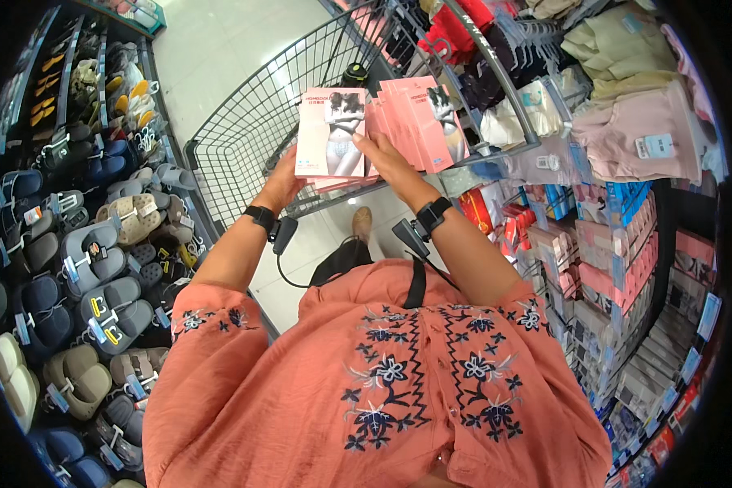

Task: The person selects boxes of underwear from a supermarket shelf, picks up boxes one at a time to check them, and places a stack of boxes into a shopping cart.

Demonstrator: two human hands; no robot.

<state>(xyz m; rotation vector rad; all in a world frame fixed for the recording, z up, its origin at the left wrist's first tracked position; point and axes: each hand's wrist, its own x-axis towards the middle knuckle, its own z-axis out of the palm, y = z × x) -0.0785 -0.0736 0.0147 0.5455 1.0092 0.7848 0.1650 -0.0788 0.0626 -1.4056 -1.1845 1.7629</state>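
My left hand point(282, 183) grips the left side of a pink box of women's underwear point(329, 160), its fingers partly hidden behind. On the right edge of the same box rests the thumb of my right hand point(393, 168); its other fingers are out of sight. The box front, with a printed photo and writing, faces up. More pink boxes show under its lower edge. Right beside it, several similar pink boxes point(436, 137) stand in an overlapping row at the near side of a grey wire shopping cart point(244, 113). Both wrists carry black straps with small devices.
Slippers and clogs point(94, 250) hang in rows on the left rack. Folded garments point(631, 131) and hanging clothes crowd the right side, above shelves of boxed goods point(634, 274). The cart's handle bar point(494, 58) slants across the upper right. A black, green-marked object point(355, 74) sits in the cart.
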